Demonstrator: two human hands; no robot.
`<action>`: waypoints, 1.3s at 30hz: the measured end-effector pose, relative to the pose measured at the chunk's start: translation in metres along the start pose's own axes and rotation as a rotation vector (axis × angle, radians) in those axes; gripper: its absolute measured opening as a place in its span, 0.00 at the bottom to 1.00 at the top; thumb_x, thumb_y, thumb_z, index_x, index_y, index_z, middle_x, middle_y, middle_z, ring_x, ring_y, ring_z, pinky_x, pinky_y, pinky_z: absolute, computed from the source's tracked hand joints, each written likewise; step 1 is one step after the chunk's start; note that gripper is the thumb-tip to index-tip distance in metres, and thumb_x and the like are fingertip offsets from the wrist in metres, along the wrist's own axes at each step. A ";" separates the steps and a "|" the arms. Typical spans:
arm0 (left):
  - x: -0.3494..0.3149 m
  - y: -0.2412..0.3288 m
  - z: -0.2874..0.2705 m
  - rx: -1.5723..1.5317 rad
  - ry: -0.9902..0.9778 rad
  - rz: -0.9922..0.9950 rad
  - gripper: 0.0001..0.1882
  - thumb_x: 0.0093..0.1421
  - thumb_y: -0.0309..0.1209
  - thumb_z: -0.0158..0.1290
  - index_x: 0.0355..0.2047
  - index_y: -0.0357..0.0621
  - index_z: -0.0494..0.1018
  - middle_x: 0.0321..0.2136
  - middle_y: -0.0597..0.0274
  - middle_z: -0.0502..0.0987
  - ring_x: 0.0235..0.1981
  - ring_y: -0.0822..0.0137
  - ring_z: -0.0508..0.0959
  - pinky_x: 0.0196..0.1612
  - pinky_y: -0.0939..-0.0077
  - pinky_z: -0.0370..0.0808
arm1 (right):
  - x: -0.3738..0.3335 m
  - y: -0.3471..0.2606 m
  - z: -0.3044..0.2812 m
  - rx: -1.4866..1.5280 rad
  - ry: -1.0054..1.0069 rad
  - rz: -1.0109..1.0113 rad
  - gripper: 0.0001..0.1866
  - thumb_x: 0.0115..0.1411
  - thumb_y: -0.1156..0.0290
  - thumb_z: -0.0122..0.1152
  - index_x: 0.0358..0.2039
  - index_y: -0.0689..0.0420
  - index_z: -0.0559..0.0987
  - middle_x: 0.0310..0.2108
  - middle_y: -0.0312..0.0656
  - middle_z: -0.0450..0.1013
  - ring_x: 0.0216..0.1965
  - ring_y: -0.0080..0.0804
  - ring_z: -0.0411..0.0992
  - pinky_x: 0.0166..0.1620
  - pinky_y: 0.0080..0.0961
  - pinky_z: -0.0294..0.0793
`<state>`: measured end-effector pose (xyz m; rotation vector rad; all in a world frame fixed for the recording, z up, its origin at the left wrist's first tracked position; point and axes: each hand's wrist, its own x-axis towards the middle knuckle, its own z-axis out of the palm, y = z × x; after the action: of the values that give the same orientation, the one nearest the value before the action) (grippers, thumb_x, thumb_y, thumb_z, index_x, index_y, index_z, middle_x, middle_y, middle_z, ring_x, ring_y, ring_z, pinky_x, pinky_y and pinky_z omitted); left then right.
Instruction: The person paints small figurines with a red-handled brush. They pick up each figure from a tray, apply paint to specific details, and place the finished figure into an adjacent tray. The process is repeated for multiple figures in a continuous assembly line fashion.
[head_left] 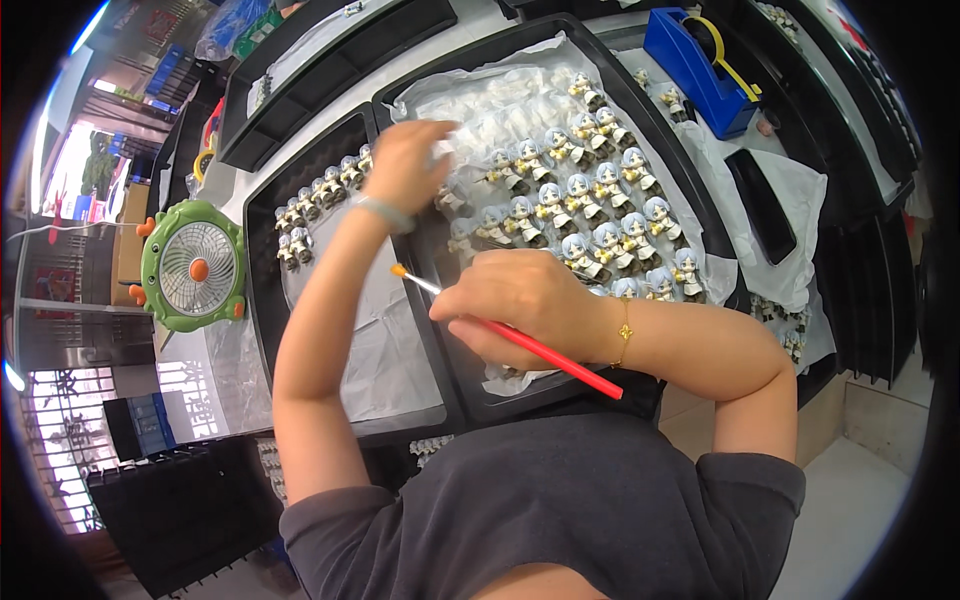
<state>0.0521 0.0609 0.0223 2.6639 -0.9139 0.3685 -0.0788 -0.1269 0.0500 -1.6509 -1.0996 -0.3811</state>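
My right hand [525, 300] grips a paintbrush with a red handle [560, 362], its orange-tipped bristles pointing up and left over the gap between two black trays. My left hand [408, 165] is raised farther out, above the divide between the trays, its fingers toward the right; motion smears them, and whether they hold anything I cannot tell. Beneath its fingers lies the edge of the right tray's rows of small figurines [553, 203] with pale blue hair and white clothes. More such figurines [333, 186] lie in the left tray, along its far side.
White lining paper covers the left tray [385, 365] and the right tray [495, 100]. At the left stands a green fan [198, 268]. A blue tape dispenser [695, 75] and a black phone [760, 205] are at the right, among further black trays [335, 70].
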 end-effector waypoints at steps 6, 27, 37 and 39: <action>0.108 0.038 0.089 -0.097 -0.067 -0.079 0.17 0.51 0.36 0.50 0.41 0.45 0.71 0.38 0.54 0.74 0.40 0.54 0.73 0.44 0.66 0.68 | 0.004 0.001 -0.007 0.026 0.136 -0.032 0.10 0.47 0.75 0.56 0.32 0.54 0.71 0.23 0.38 0.68 0.25 0.36 0.68 0.29 0.29 0.68; -0.025 0.055 -0.053 -1.874 -0.231 -0.353 0.33 0.51 0.27 0.50 0.57 0.40 0.51 0.38 0.52 0.69 0.33 0.66 0.72 0.38 0.74 0.70 | 0.008 -0.011 -0.015 0.054 0.098 -0.055 0.16 0.40 0.78 0.57 0.34 0.53 0.71 0.23 0.37 0.68 0.23 0.37 0.68 0.27 0.28 0.69; -0.132 0.079 -0.086 -1.735 -0.075 -0.434 0.52 0.31 0.18 0.59 0.58 0.45 0.45 0.52 0.43 0.59 0.43 0.59 0.71 0.47 0.68 0.66 | 0.008 -0.005 -0.020 0.058 0.041 -0.023 0.14 0.44 0.81 0.52 0.35 0.61 0.73 0.24 0.42 0.69 0.21 0.31 0.66 0.24 0.23 0.66; -0.135 0.075 -0.087 -1.622 -0.089 -0.422 0.51 0.31 0.20 0.59 0.56 0.44 0.46 0.51 0.45 0.60 0.42 0.61 0.70 0.46 0.69 0.65 | 0.008 -0.001 -0.016 0.060 0.032 0.021 0.13 0.45 0.81 0.51 0.36 0.61 0.72 0.24 0.43 0.69 0.21 0.31 0.66 0.24 0.22 0.66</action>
<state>-0.1105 0.1097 0.0720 1.2457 -0.2968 -0.4487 -0.0706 -0.1375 0.0624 -1.5971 -1.0597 -0.3569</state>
